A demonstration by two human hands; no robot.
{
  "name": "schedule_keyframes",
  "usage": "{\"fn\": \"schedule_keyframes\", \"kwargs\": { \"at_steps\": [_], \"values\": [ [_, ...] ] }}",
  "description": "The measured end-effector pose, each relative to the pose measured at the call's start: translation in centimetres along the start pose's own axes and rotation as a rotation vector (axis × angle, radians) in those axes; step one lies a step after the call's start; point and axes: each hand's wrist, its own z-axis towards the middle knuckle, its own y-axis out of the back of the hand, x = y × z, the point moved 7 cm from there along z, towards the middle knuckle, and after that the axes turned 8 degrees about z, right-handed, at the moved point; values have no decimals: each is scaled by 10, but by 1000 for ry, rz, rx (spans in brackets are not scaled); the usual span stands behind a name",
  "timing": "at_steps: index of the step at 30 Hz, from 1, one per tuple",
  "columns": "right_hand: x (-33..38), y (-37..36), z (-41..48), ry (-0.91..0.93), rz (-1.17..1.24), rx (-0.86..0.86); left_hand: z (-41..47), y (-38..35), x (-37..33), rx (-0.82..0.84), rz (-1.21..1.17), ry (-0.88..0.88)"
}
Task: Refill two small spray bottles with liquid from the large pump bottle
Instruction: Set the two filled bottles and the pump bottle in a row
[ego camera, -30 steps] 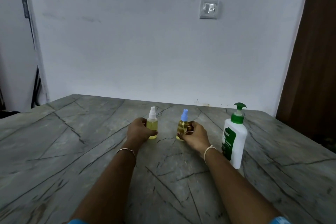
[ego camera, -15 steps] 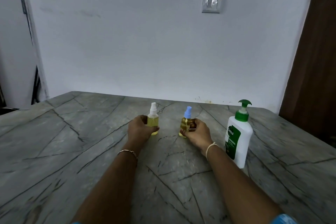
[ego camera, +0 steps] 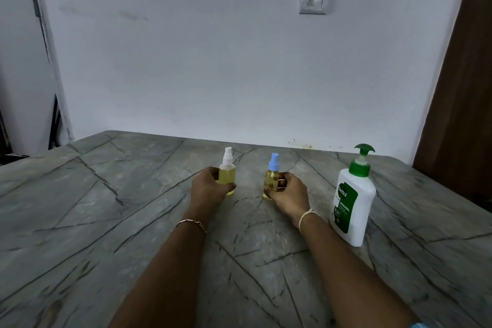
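— You have the grey veined stone table before you, and the tall white plastic pump bottle with the green pump head stands upright at the right, beside your right forearm but apart from it. Why park it there?

— Likely so you can reach it once a small bottle is open. Nothing touches it

— Your left hand is curled round the lower body of the small clear spray bottle with the white nozzle, and your right hand grips the small clear spray bottle with the blue nozzle in the same low way. Why both at once?

— You look to be steadying them. Both stand upright on the table, side by side with a gap between, farther from you than the pump bottle and to its left. They are narrow and light, so a low grip should keep them from tipping

— Both nozzles sit on, and yellow liquid shows well up each body

— Then the filling may be done or not begun; you can't settle that from here
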Motion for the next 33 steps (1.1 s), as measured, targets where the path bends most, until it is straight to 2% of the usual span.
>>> {"fn": "schedule_keyframes", "kwargs": {
  "at_steps": [33],
  "values": [
    [-1,-4,6,29,-87,4,0,-5,7,47,18,15]
  ]
}}
